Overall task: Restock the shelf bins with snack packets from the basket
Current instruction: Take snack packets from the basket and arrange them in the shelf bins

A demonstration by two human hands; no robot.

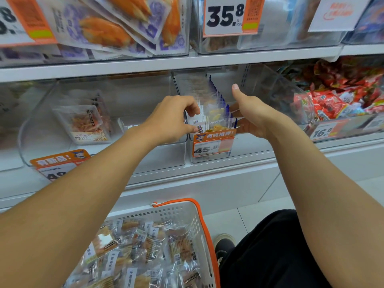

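A row of clear snack packets [216, 113] with blue edges stands upright in a narrow clear shelf bin [209, 156] on the middle shelf. My left hand [172, 119] pinches the left edges of the front packets between thumb and curled fingers. My right hand [249, 113] presses flat against the right side of the row, fingers straight behind the packets and thumb pointing up. Below, a white basket [197, 223] with an orange rim holds several clear snack packets [143, 252].
A wide clear bin [41, 129] on the left holds a few packets. Red packets [340, 100] fill the bin on the right. The upper shelf carries bins of orange snacks and a 35.8 price tag [226, 15]. My knee and shoe are at lower right.
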